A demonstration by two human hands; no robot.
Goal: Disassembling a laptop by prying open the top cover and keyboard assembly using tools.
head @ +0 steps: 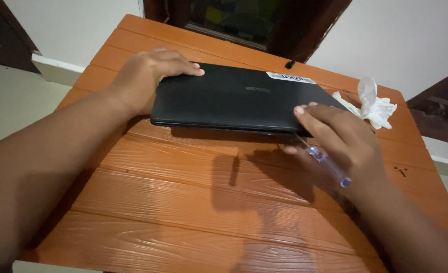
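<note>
So there's a closed black laptop [234,98] lying flat on an orange wood-plank table [183,202], up toward the far half of it. Lid is down, and there's a white sticker [290,77] on the far right part of the lid.

Left hand [145,76] is draped over the laptop's left end, palm down, fingers loosely spread and curled over the far-left corner, fingertips resting on the lid. It isn't really clamping anything, just pressing or steadying the edge.

Right hand [337,136] is at the front right corner of the laptop. Fingers are on top of the lid near the edge and the thumb looks tucked under the front lip, so it's pinching that corner. The same hand also has a clear plastic pen [324,162] with a bluish tip tucked in it, running diagonally from the laptop's edge down toward the wrist. Can't tell exactly which fingers trap the pen, since the hand covers that part.

Off to the right, just past the laptop's far right corner, there's a crumpled white tissue [373,106] sitting on the table, apart from both hands. Small dark thing [289,64] at the table's far edge behind the laptop, too small to make out. The hands throw dark shadows on the planks in front of the laptop.
</note>
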